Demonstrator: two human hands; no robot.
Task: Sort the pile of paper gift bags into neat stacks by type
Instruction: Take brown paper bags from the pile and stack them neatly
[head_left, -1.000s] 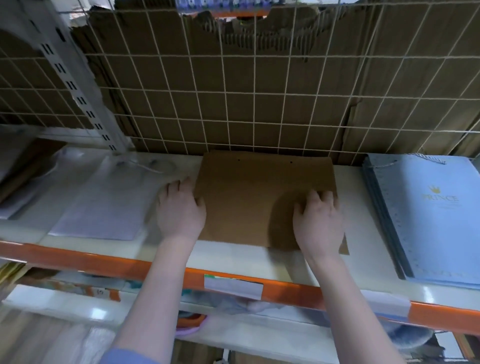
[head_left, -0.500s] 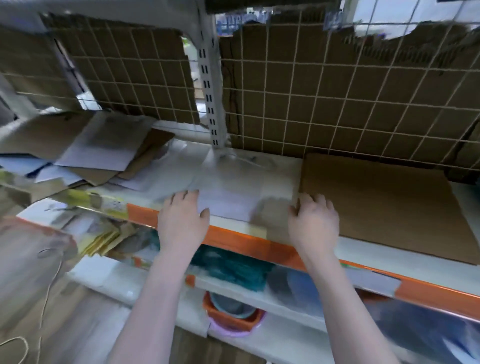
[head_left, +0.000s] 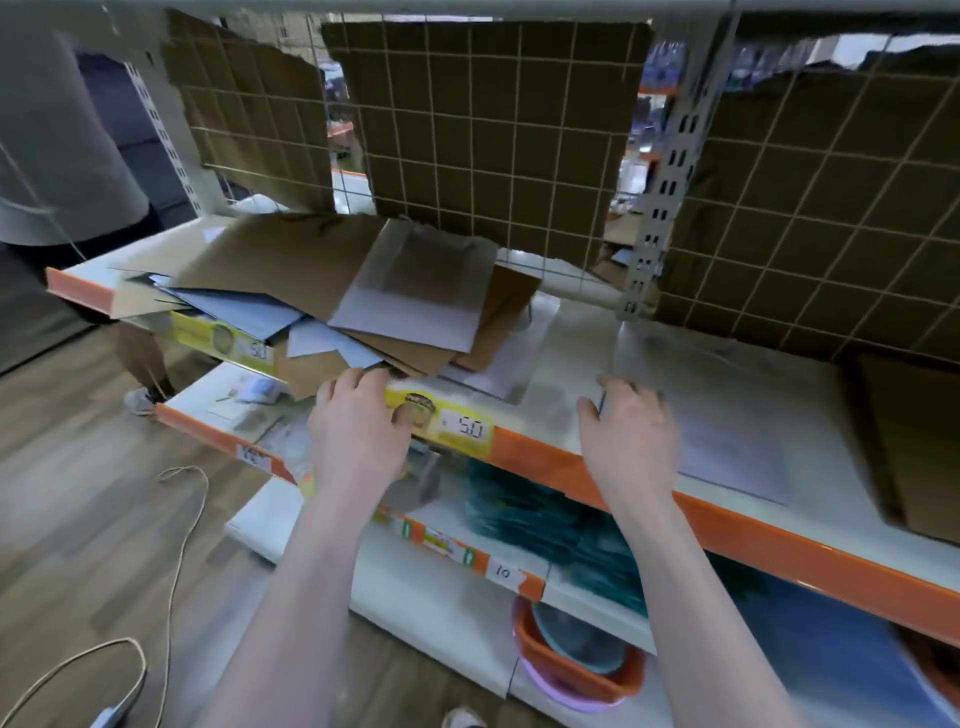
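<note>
Closest to me, my left hand (head_left: 358, 431) hangs over the orange front edge of the shelf (head_left: 613, 358), fingers loosely bent and holding nothing, the fingertips just short of the lowest brown bag sticking out of the pile. My right hand (head_left: 628, 441) sits further along the same edge, fingers relaxed and spread, also empty; the blur there is heavy, so I cannot say whether it touches the white sheets (head_left: 727, 441) lying flat beside it. Just beyond the left hand is the pile of paper gift bags (head_left: 363, 301): brown, pale blue and white ones lying crossed over each other at odd angles, some overhanging the shelf lip above the yellow price label (head_left: 441, 421). That heap looks unsorted to me. At the far right edge a squared-up brown stack (head_left: 914, 441) lies flat, well apart from the pile, which I take as one type already started. Most of the work seems left. Behind everything stands the wire grid (head_left: 493, 130) backed with cardboard.
</note>
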